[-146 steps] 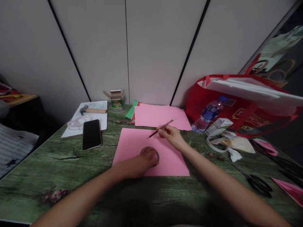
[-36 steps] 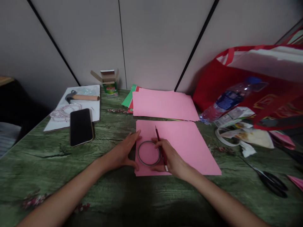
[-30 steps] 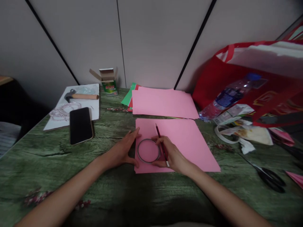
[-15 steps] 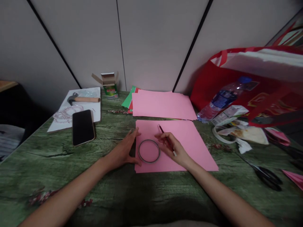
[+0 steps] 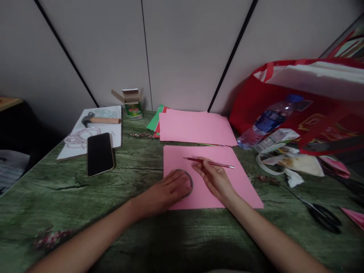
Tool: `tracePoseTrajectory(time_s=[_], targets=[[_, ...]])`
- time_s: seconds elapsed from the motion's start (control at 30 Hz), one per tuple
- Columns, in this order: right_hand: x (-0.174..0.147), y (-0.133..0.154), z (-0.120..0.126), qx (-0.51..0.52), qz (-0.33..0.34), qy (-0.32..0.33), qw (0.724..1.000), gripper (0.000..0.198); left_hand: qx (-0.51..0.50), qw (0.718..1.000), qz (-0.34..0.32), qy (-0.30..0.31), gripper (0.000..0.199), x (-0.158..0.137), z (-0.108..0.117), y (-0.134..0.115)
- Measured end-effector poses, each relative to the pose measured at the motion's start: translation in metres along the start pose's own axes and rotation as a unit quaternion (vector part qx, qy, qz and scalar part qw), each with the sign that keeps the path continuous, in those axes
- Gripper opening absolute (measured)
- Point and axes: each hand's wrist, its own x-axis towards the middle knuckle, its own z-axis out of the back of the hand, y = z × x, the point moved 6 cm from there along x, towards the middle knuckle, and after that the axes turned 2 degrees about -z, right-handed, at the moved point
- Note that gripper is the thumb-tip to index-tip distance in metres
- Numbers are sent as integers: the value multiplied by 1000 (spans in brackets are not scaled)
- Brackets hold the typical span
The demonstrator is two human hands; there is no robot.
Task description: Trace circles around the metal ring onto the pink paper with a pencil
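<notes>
A pink sheet of paper (image 5: pixel 239 191) lies flat in front of me, with a thin round metal ring (image 5: pixel 192 184) on its left part. My left hand (image 5: pixel 163 193) rests flat across the ring, fingers stretched to the right, covering most of it; only the ring's top and right edge show. Just right of the ring, above the paper, my right hand (image 5: pixel 215 179) pinches a dark red pencil (image 5: pixel 223 165) between thumb and fingers. The pencil lies nearly level, its dark tip pointing left and its other end right.
Behind are stacked pink sheets (image 5: pixel 196 127) and a small open box (image 5: pixel 133 108). On the left lie a phone (image 5: pixel 100 154) and a hammer (image 5: pixel 104 120). To the right are a red bag (image 5: pixel 247 100), a plastic bottle (image 5: pixel 265 123), a tape roll (image 5: pixel 263 167) and scissors (image 5: pixel 322 216).
My left hand has moved right from the paper's edge onto the ring. In my right hand the pencil has swung from steep to nearly level.
</notes>
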Motion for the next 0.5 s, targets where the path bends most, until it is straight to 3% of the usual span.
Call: tracePoseTrajectory(time_s=[0.23, 0.37, 0.5], targets=[[14, -3, -1, -83, 5, -28, 996, 32, -14, 1000, 18, 10, 42, 0, 2, -2], [28, -4, -20, -173, 12, 20, 985, 38, -4, 1000, 23, 13, 42, 1, 0, -2], [35, -5, -49, -253, 43, 76, 964, 32, 11, 1000, 17, 22, 45, 2, -7, -1]])
